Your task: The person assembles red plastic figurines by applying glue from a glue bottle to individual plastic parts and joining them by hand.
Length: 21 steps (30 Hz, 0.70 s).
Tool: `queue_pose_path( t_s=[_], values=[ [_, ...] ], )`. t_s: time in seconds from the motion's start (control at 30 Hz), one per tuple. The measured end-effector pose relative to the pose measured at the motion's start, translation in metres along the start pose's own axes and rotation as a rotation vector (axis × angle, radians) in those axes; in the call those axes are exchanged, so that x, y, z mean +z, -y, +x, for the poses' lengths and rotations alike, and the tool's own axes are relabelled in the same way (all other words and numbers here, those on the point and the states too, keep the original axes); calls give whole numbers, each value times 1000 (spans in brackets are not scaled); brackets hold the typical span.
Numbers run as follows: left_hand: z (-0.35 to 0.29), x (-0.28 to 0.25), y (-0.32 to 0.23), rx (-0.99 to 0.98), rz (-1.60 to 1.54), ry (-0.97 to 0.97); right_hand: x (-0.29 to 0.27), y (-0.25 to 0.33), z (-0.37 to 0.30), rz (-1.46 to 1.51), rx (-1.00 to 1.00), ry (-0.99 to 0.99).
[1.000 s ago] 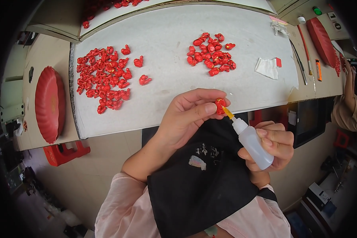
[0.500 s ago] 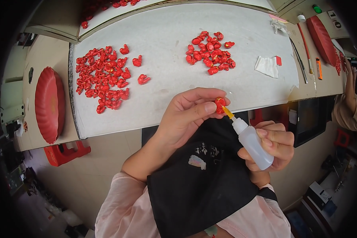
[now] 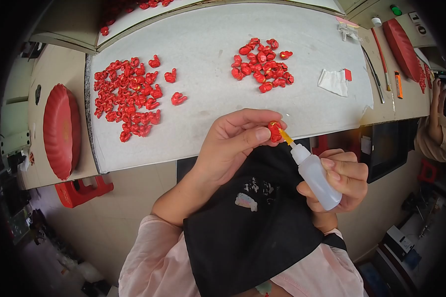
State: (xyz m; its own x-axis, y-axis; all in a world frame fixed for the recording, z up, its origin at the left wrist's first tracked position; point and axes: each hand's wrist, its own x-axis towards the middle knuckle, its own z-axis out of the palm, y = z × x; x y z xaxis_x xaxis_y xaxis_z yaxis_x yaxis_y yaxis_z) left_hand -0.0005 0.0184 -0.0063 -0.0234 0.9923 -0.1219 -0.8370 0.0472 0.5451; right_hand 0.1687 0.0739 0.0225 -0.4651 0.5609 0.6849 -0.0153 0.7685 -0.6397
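Note:
Between the thumb and fingers of my left hand (image 3: pixel 235 136) is a small red figurine (image 3: pixel 274 130) with a bit of gold on it, held up near the table's front edge. My right hand (image 3: pixel 342 180) grips a translucent white squeeze bottle (image 3: pixel 319 182), tilted so that its yellow tip (image 3: pixel 286 137) points up and left. The tip touches or nearly touches the figurine; I cannot tell which. A large pile of red figurines (image 3: pixel 126 94) lies on the white sheet to the left, and a smaller group of red figurines (image 3: pixel 262 64) lies beyond my hands.
White paper (image 3: pixel 198 59) covers the table. A folded white cloth (image 3: pixel 333 82), brushes (image 3: pixel 381 57) and an orange tube (image 3: pixel 398 85) lie at the right. Red fluted trays (image 3: pixel 62 131) stand at both sides. Another person's arm (image 3: pixel 435 116) shows far right. A red stool (image 3: pixel 82 190) stands below left.
The bottle's tip has shifted very slightly up and to the right along the figurine, which seems turned a little. Both hands keep their grips.

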Motion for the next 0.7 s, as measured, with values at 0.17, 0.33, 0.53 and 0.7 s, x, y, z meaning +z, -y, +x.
queue_pose_path(
  t_s=[0.17, 0.33, 0.53, 0.7],
  values=[
    [0, 3, -2, 6, 29, -41, 0, 2, 2, 6, -9, -21],
    [-1, 4, -2, 25, 57, -48, 1, 1, 2, 21, -9, -23],
    [0, 4, -2, 34, 56, -46, 2, 2, 5, 21, -17, -14],
    [-1, 2, -1, 30, 44, -51, 3, 3, 3, 20, -8, -39]
  ],
)
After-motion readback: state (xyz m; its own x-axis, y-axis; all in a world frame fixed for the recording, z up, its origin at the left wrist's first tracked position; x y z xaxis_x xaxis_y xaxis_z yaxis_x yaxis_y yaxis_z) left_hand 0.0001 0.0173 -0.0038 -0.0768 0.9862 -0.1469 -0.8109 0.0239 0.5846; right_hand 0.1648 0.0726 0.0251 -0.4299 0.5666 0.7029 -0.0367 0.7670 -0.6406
